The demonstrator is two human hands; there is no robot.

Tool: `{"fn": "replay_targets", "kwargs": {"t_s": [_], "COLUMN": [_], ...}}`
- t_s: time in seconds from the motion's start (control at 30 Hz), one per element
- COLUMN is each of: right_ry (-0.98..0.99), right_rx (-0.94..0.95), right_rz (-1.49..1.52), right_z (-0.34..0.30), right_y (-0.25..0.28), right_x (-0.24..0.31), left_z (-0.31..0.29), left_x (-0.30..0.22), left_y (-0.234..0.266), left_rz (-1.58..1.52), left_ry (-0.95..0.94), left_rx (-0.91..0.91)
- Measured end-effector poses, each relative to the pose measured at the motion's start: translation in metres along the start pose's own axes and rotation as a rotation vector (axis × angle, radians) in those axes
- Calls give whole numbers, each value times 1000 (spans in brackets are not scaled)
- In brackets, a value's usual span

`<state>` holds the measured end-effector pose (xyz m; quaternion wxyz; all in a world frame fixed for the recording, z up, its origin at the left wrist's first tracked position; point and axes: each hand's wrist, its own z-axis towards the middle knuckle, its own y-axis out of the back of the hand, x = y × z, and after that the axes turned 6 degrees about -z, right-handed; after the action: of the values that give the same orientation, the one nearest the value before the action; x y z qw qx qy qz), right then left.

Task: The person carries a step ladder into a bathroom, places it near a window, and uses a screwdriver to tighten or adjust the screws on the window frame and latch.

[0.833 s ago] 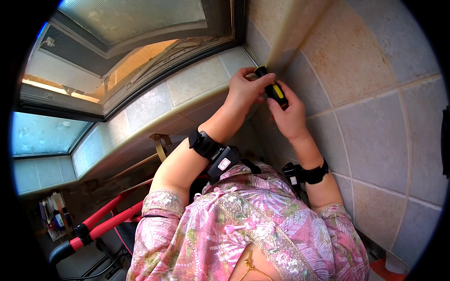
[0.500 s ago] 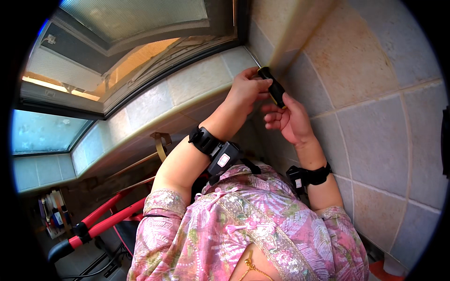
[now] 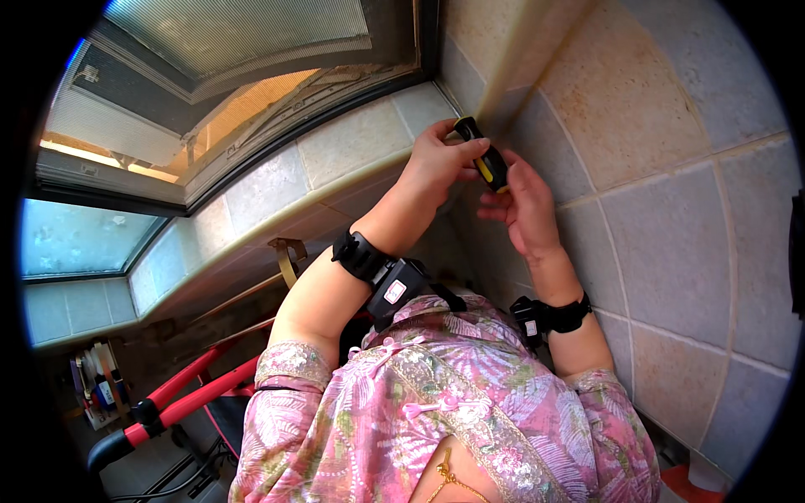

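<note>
A screwdriver (image 3: 493, 170) with a black and yellow handle slants up toward the corner where the window ledge meets the tiled wall. Its thin metal shaft points at the window frame's lower corner; what the tip touches is too small to make out. My left hand (image 3: 444, 158) pinches the handle near the shaft between thumb and fingers. At the butt end, my right hand (image 3: 530, 205) has its thumb side against the handle, with the fingers curled loosely around and below it, slightly blurred.
An open window (image 3: 226, 84) with a mesh screen is at the upper left, above a tiled ledge (image 3: 268, 180). Grey and beige wall tiles (image 3: 662, 251) rise close on the right. Lower left are a red tubular frame (image 3: 193, 398) and a holder with small items (image 3: 101, 386).
The screwdriver handle has turned, so its yellow stripe now shows. My right thumb and fingers have shifted around the butt end. My left hand has barely moved.
</note>
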<state>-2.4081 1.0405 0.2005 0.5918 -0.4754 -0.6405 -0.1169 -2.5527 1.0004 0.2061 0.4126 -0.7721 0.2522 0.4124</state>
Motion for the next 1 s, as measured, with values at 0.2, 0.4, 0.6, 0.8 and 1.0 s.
{"fn": "replay_targets", "kwargs": {"t_s": [0.2, 0.4, 0.6, 0.8, 1.0], "right_ry": [-101, 736, 120, -136, 38], "right_rx": [123, -149, -56, 172, 58], "right_rz": [-99, -1006, -178, -97, -259], "right_z": [4, 8, -1, -2, 0], "right_y": [4, 2, -1, 0, -4], "right_x": [0, -16, -6, 6, -4], "left_z": [6, -10, -6, 1, -4], "left_x": [7, -10, -3, 5, -2], "left_y": [10, -5, 1, 13, 8], "left_rz": [-16, 246, -2, -65, 34], "left_ry": [44, -2, 10, 35, 51], "left_rx": [139, -59, -15, 88, 41]}}
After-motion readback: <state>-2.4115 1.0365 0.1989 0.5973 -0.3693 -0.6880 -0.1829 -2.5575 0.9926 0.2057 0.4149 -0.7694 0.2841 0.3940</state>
